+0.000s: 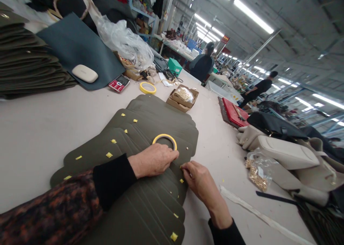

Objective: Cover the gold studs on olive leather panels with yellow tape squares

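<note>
My left hand (153,161) is closed on a roll of yellow tape (164,135), held over overlapping dark olive panels (158,114) on the table. At the right edge of these panels, my right hand (200,182) pinches a small bit of yellow tape (181,167) with thumb and fingertips. Small yellow tape pieces (109,155) dot the panels along both sides. One little metal stud (187,148) shows on a panel to the right of the roll.
Beyond the panels lie another yellow tape roll (147,88) and a cardboard box of gold-coloured hardware (183,94). Stacked olive pieces (29,62) stand at left. Pale bags (287,151), a bag of gold parts (258,178) and a white strip (255,211) lie at right. Two people are farther back.
</note>
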A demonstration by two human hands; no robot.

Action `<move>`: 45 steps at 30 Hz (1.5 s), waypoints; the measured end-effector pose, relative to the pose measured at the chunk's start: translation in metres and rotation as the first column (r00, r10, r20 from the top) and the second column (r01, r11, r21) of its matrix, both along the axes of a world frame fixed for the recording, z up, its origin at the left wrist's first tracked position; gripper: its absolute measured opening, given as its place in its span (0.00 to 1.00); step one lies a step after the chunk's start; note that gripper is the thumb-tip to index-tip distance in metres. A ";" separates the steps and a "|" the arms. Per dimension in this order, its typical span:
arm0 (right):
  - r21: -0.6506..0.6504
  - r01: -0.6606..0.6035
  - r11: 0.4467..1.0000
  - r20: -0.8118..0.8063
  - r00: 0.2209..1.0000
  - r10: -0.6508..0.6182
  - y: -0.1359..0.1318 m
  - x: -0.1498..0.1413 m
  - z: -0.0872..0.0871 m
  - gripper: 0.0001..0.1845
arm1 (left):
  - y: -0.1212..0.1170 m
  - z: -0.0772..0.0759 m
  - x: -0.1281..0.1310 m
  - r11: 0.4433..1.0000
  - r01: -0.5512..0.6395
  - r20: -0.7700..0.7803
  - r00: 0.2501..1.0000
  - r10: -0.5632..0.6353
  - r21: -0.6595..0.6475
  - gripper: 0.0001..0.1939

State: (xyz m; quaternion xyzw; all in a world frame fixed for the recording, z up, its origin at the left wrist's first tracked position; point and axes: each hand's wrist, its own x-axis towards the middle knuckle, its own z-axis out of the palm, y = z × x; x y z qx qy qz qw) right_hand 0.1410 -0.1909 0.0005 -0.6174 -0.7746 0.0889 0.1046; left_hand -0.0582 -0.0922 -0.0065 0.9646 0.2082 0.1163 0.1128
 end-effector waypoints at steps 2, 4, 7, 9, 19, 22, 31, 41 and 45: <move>-0.044 0.012 0.999 0.040 0.999 -0.010 0.005 -0.005 0.002 0.11 | 0.000 -0.001 0.000 1.000 0.010 0.009 1.000 -0.011 0.009 0.06; -0.094 0.051 0.994 0.093 0.995 -0.042 0.012 -0.009 0.004 0.12 | 0.000 -0.001 0.000 1.000 0.019 0.017 1.000 -0.019 0.006 0.06; -0.183 0.146 0.972 0.129 0.984 -0.124 0.025 -0.013 0.009 0.13 | 0.000 -0.001 0.000 1.000 0.008 0.024 1.000 -0.008 -0.005 0.06; -0.250 0.204 0.946 0.085 0.978 -0.189 0.030 -0.012 0.010 0.13 | 0.000 0.000 0.000 1.000 -0.006 0.026 1.000 0.006 -0.020 0.07; -0.271 0.358 0.894 -0.230 0.878 -0.421 0.005 -0.011 -0.006 0.11 | -0.001 0.009 0.001 0.993 -0.041 0.035 0.998 0.045 -0.114 0.08; -0.309 0.232 0.922 -0.317 0.889 -0.330 0.002 -0.004 -0.006 0.14 | 0.001 0.014 0.003 0.992 -0.023 0.121 0.992 0.038 -0.124 0.09; 0.157 0.265 0.951 -0.689 0.720 -0.087 0.004 -0.010 0.008 0.12 | -0.002 0.023 0.014 0.985 -0.005 0.174 0.984 0.036 -0.174 0.24; 0.431 0.153 0.890 -0.381 0.924 0.026 0.016 -0.017 -0.007 0.08 | -0.005 0.015 0.014 0.987 -0.038 0.129 0.990 0.058 -0.155 0.15; 0.495 0.202 0.845 -0.334 0.942 -0.030 0.017 -0.020 -0.010 0.09 | -0.003 0.013 0.015 0.983 -0.043 0.183 0.980 0.077 -0.181 0.06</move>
